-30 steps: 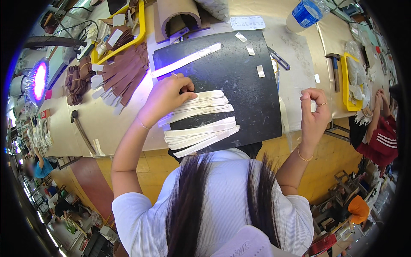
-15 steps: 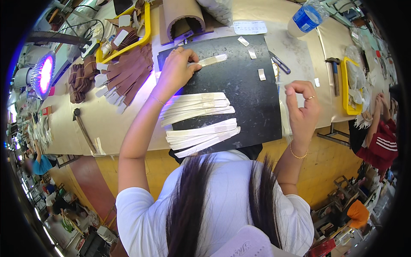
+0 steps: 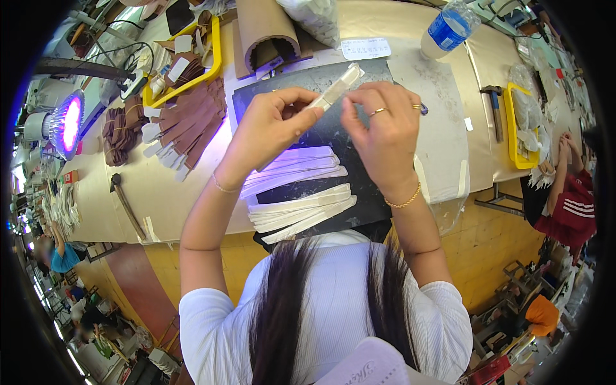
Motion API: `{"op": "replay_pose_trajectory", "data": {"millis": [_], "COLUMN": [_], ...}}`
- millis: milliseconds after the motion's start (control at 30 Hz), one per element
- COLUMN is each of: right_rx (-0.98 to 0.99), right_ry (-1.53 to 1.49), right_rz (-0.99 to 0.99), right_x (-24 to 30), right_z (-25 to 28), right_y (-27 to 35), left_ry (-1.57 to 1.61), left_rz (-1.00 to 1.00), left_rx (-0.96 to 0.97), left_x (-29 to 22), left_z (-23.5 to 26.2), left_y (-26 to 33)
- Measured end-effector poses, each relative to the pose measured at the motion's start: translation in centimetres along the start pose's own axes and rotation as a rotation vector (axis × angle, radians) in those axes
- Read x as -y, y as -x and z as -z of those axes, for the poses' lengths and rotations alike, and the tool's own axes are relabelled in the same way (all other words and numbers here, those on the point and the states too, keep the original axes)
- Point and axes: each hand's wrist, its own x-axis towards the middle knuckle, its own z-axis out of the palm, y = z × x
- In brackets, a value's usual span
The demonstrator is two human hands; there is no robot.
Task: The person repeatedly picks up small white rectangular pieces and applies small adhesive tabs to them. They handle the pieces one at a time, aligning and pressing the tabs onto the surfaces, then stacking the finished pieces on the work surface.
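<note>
My left hand (image 3: pixel 266 125) pinches a narrow white strip (image 3: pixel 337 88) between thumb and fingers. The strip is raised at a slant above the black mat (image 3: pixel 321 74), its far end pointing up and right. Close to the strip's right side is my right hand (image 3: pixel 388 131), thumb and fingertips drawn together; whatever may be between them is hidden. Below the hands, on the mat, lie an upper fan of white strips (image 3: pixel 298 168) and a lower fan of strips (image 3: pixel 305 208). Most of the snips (image 3: pixel 423 110) is covered by my right hand.
A yellow tray (image 3: pixel 217 54), brown strips (image 3: pixel 196 128) and a lit lamp (image 3: pixel 66 124) are at left, with a hammer (image 3: pixel 128 206) nearer. Behind the mat stand a brown tube (image 3: pixel 269 29) and a bottle (image 3: pixel 449 31). At right are another hammer (image 3: pixel 496 114) and yellow tray (image 3: pixel 513 125).
My left hand has lifted the strip off the mat and turned its end upward. My right hand has come in from the right, over the mat and beside the strip.
</note>
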Motion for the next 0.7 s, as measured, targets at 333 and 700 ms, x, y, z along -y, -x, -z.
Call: {"op": "replay_pose_trajectory", "data": {"millis": [333,700], "right_rx": [0.254,0.316], "right_ry": [-0.328,-0.229], "right_rz": [-0.069,-0.006], "right_x": [0.5,0.6], "right_z": [1.9,2.5], "right_y": [-0.3,-0.3], "left_ry": [-0.333,-0.466], "left_rz": [-0.315,-0.38], "left_rx": [-0.048,-0.05], "left_x": [-1.5,-1.7], "left_z": [-0.2,-0.5], "left_y": [2.1,2.6]}}
